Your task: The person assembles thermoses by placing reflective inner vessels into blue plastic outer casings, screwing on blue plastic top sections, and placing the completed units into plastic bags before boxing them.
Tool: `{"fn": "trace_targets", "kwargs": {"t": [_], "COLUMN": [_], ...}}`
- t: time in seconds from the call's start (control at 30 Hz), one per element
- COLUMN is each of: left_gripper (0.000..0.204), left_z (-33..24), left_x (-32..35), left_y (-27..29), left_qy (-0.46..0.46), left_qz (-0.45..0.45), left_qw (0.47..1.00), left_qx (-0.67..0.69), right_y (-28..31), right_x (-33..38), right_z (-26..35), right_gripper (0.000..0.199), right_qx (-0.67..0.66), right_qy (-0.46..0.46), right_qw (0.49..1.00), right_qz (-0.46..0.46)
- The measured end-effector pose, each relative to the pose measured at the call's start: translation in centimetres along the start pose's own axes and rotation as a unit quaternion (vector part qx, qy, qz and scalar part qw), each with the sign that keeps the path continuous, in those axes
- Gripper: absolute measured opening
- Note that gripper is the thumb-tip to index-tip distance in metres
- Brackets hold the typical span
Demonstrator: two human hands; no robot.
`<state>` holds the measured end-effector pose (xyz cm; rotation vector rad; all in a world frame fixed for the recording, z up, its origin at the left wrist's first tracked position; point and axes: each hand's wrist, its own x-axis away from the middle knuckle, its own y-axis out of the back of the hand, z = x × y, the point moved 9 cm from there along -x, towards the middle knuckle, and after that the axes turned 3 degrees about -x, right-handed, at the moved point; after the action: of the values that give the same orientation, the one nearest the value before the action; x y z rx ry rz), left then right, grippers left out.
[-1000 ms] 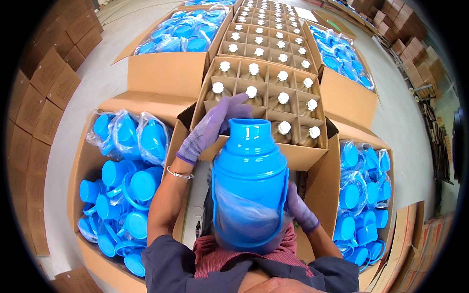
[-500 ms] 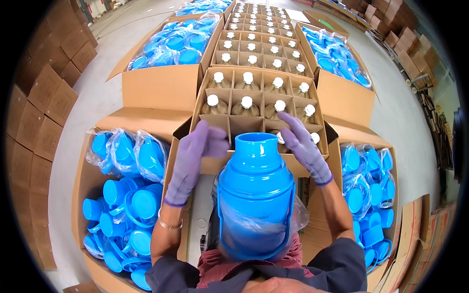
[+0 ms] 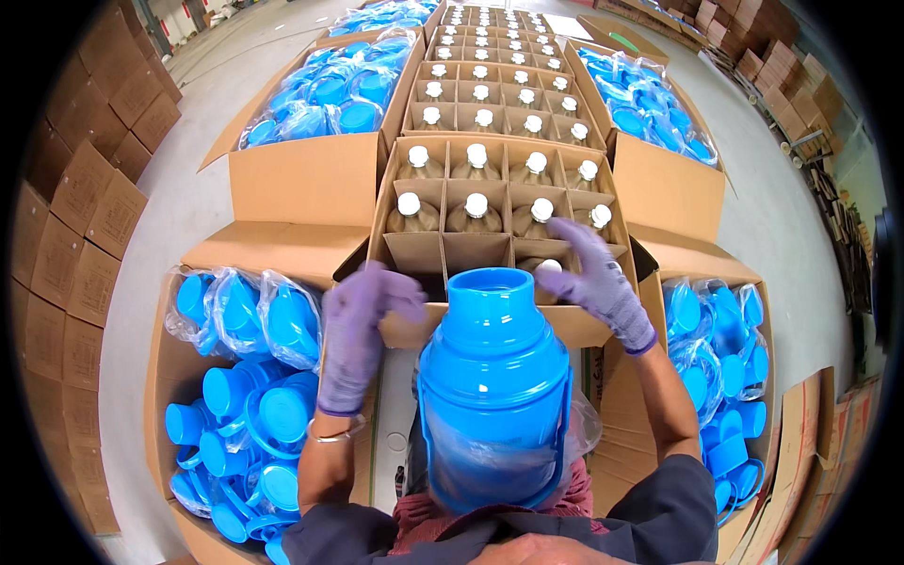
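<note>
Two gloved hands flank the blue flask shell

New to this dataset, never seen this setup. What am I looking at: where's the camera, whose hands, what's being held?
There is no machine here: a person works with two hands in purple gloves. The one picture comes from a wide fisheye camera worn on the head, looking down, so straight edges bend near the rim.

A tall blue plastic flask shell with an open neck stands upright close to the body. The left hand and right hand hover beside its neck; neither clearly grips anything.

Ahead is an open cardboard box with dividers holding white-capped bottles. On both sides, cardboard boxes hold blue plastic parts in clear bags.
</note>
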<state>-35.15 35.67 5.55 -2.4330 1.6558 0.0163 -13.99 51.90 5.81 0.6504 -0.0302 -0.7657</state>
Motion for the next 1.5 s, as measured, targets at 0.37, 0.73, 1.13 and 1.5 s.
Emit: {"fn": "trace_targets", "kwargs": {"t": [0.37,0.73,1.13,1.5], "left_gripper": [0.063,0.081,0.034,0.026], "left_z": [2.7,-4.5,1.3,2.3], "left_x": [-0.6,-4.9,-5.1,-3.2], "left_y": [-1.3,-3.3,0.4,4.9], "left_qy": [0.084,-0.358,-0.294,-0.163], "left_qz": [0.065,-0.037,-0.047,-0.170], "left_qw": [0.994,0.812,0.800,0.869], "left_qx": [-0.038,-0.460,-0.521,-0.435], "right_y": [-4.2,-5.1,-14.6,6.4], "right_x": [0.9,-13.8,-19.2,-15.5], "right_z": [1.5,0.4,-22.0,3.2], "right_gripper": [0.083,0.086,0.063,0.055], "right_qx": [-0.342,-0.229,0.246,0.167], "right_qy": [-0.161,0.169,-0.026,0.230], "right_qw": [0.923,0.956,0.966,0.949], "right_qz": [0.068,0.065,0.081,-0.135]}}
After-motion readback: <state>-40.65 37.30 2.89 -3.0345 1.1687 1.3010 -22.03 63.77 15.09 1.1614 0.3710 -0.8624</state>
